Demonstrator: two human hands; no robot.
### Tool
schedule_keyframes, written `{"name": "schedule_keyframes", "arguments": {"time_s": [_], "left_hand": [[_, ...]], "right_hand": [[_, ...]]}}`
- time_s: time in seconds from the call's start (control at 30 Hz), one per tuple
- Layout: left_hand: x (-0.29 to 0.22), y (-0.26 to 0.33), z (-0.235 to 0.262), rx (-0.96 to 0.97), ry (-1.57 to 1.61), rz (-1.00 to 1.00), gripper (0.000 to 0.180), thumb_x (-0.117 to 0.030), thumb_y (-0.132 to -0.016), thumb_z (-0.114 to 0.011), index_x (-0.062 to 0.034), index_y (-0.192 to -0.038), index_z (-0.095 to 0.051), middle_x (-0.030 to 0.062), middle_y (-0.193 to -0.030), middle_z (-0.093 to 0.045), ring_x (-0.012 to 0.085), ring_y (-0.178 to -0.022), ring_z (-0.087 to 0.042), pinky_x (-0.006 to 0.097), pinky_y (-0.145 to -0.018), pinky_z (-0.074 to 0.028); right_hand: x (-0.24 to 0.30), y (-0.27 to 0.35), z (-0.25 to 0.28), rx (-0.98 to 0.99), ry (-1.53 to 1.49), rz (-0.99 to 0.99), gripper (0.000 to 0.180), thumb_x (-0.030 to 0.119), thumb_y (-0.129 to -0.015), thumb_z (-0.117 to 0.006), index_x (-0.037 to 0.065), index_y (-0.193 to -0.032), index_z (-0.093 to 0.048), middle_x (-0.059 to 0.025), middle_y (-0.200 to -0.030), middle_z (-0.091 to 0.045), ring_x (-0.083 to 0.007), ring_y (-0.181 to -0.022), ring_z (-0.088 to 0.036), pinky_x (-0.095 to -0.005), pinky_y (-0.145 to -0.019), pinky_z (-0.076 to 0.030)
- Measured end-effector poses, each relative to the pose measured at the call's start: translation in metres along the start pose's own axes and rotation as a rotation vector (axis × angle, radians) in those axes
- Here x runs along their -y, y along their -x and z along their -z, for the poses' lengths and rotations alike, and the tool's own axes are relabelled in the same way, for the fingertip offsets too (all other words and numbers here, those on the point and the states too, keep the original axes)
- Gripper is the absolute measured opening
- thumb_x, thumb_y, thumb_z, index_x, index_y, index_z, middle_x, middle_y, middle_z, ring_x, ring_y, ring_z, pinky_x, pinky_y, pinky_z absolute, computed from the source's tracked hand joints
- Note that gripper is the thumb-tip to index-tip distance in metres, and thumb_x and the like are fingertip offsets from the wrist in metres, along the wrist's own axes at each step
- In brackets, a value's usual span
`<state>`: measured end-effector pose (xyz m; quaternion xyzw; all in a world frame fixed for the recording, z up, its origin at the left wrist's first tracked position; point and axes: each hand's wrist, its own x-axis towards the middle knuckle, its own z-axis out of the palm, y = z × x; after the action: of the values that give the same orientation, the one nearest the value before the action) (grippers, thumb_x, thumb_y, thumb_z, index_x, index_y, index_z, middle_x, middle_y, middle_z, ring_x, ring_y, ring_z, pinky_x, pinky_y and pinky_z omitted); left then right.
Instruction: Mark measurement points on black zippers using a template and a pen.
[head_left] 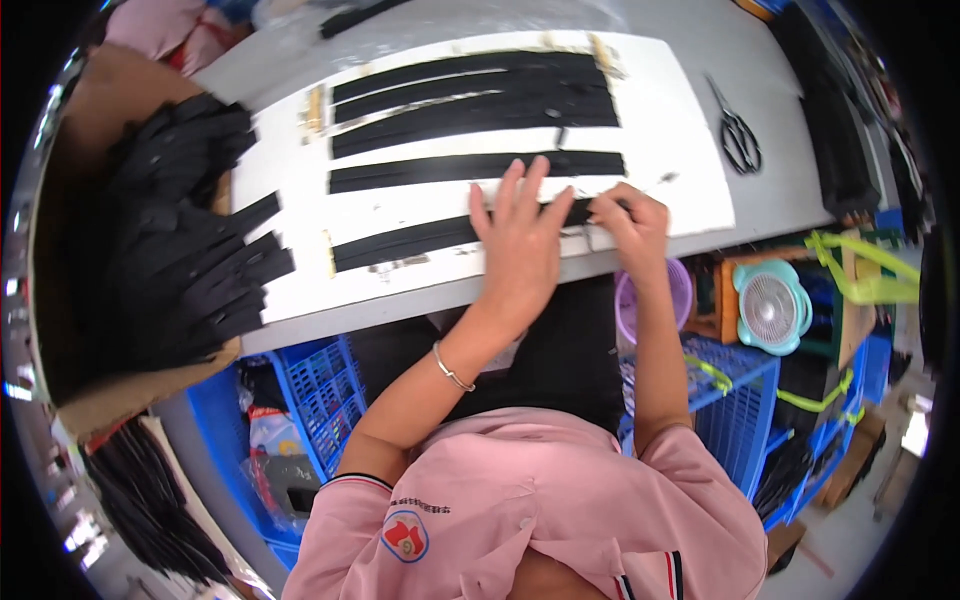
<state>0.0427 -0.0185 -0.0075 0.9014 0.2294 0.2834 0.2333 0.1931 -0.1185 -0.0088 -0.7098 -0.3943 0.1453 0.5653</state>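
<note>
A black fabric strip lies across the white board, nearest to me. My left hand rests over it with fingers spread, touching its right part. At the strip's right end my right hand is closed, thumb and fingers pinching the strip's end. Just beyond is another black strip, laid nearly straight across the board. Farther back, several more black strips lie close together in rows. Small tan pieces sit on the board beside the strip ends.
On the left, a cardboard box is heaped with black strips. Black-handled scissors lie on the grey table to the right. Below the table edge are a purple basket, a turquoise fan and blue crates.
</note>
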Motion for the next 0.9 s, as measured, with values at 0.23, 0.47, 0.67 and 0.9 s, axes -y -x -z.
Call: {"name": "schedule_keyframes", "arguments": {"time_s": [0.23,0.47,0.67,0.9], "left_hand": [[0.042,-0.048,-0.013,0.109,-0.024,-0.043,0.058,0.007,-0.093,-0.05,-0.0138,-0.146,-0.055,0.0222,-0.16,-0.036,0.0438,-0.153,-0.026,0.081,-0.112,-0.004],[0.083,-0.074,0.023,0.064,0.04,0.022,0.047,-0.016,-0.099,-0.063,-0.0134,-0.145,-0.056,0.0207,-0.155,-0.046,0.0397,-0.153,-0.028,0.063,-0.124,-0.01],[0.167,-0.004,0.142,0.062,-0.606,0.164,0.06,0.005,-0.089,-0.051,-0.0175,-0.144,-0.057,0.0108,-0.155,-0.046,0.0353,-0.155,-0.026,0.067,-0.122,-0.009],[0.26,0.037,0.245,0.008,-0.867,0.413,0.024,-0.012,-0.086,-0.074,-0.0128,-0.109,-0.068,0.0122,-0.15,-0.053,0.039,-0.154,-0.027,0.076,-0.116,-0.009]], "right_hand": [[-0.002,0.006,-0.001,-0.094,-0.2,0.035,0.012,0.003,-0.097,-0.062,-0.003,-0.09,-0.069,-0.0054,-0.082,-0.069,-0.0072,-0.066,-0.057,-0.0214,-0.062,-0.045],[-0.006,0.004,-0.005,-0.151,-0.185,-0.097,0.013,0.007,-0.099,-0.063,-0.001,-0.093,-0.07,-0.004,-0.084,-0.07,-0.0051,-0.066,-0.055,-0.0195,-0.058,-0.04],[-0.001,0.0,-0.006,-0.146,-0.178,-0.098,0.014,0.01,-0.1,-0.066,-0.001,-0.094,-0.072,-0.0034,-0.084,-0.071,-0.004,-0.067,-0.055,-0.0189,-0.058,-0.041],[0.003,-0.001,-0.01,-0.152,-0.177,-0.092,0.012,0.009,-0.099,-0.067,-0.001,-0.094,-0.072,-0.0015,-0.083,-0.071,-0.0039,-0.071,-0.058,-0.019,-0.065,-0.045]]}}
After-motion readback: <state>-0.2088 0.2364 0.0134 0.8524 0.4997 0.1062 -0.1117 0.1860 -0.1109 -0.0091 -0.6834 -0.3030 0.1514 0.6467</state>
